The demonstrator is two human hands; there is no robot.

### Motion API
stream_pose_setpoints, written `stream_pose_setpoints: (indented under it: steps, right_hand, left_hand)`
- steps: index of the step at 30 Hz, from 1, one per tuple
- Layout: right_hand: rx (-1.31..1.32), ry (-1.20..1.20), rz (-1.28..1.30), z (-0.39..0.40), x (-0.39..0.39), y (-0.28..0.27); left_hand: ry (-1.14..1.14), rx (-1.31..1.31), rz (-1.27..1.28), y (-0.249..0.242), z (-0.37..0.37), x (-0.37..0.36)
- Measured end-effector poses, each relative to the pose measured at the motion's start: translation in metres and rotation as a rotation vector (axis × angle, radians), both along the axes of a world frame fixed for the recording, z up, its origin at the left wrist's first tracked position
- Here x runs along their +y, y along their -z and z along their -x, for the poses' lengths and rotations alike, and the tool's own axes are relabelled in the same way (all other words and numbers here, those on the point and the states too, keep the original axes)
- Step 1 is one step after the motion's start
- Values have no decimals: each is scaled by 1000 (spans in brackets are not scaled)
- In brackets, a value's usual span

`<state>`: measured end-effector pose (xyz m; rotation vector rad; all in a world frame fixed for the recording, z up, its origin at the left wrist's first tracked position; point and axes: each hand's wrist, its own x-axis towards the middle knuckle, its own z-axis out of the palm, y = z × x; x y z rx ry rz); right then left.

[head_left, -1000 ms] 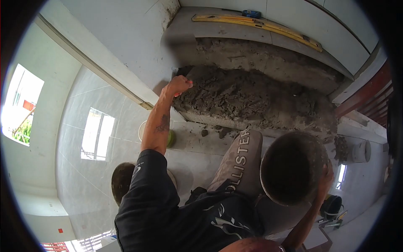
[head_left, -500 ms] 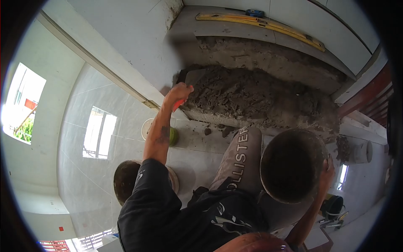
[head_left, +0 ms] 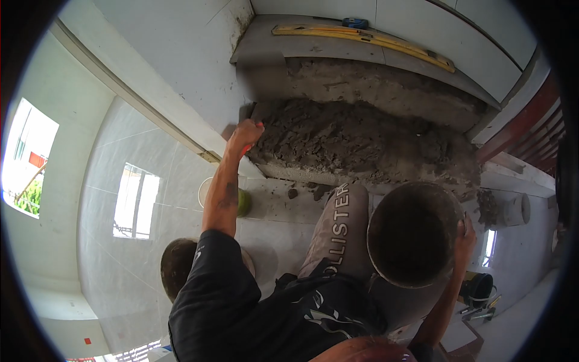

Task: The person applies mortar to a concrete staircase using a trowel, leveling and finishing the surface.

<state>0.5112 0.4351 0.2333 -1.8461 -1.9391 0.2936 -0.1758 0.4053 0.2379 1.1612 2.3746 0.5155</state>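
My left hand (head_left: 245, 134) is wrapped round the orange-red handle of a trowel (head_left: 246, 111). Its blade is partly hidden and sits at the left end of a bed of dark wet mortar (head_left: 332, 136), close to the white wall. With its fingers over the rim, my right hand (head_left: 464, 235) grips a large round bucket (head_left: 380, 274). The bucket is tilted beside my right leg, its dark inside facing up, and I cannot make out what is in it.
A yellow spirit level (head_left: 368, 39) and a blue tape measure (head_left: 355, 23) lie on the ledge behind the mortar. Another bucket (head_left: 175, 268) stands by my left elbow, a green-sided one (head_left: 243, 204) near my forearm. More buckets (head_left: 517, 210) and tools (head_left: 480, 314) are at right.
My left hand and the trowel have shifted slightly left towards the wall, and less of the blade's flat face shows. My right hand still holds the bucket. The whole view has shifted a little.
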Motion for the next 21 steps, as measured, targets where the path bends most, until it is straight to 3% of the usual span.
stream_pose_setpoints:
  steps: [4, 6, 7, 9, 10, 12, 15, 17, 21]
  right_hand:
    - [57, 3, 24, -1, 2, 1]
    - [28, -23, -6, -3, 4, 3]
    - [32, -10, -10, -4, 3, 4]
    - [0, 14, 17, -3, -1, 1]
    - [-3, 24, 21, -5, -3, 0]
    - [55, 19, 19, -2, -3, -2]
    - [28, 14, 8, 6, -2, -6]
    - [38, -9, 7, 10, 3, -5]
    - [6, 11, 42, 18, 5, -10]
  left_hand:
    - [11, -15, -69, -4, -15, 6]
    - [-23, 1, 49, -11, -24, 19]
    - [-11, 5, 46, 6, -18, 23]
    - [261, 355, -270, 63, -7, 31]
    - [272, 351, -267, 57, -17, 26]
    - [110, 163, -218, 33, -38, 14]
    - [152, 286, -72, 61, -43, 36]
    - [190, 281, -154, 82, -74, 43]
    - [29, 139, -228, 59, -134, 47]
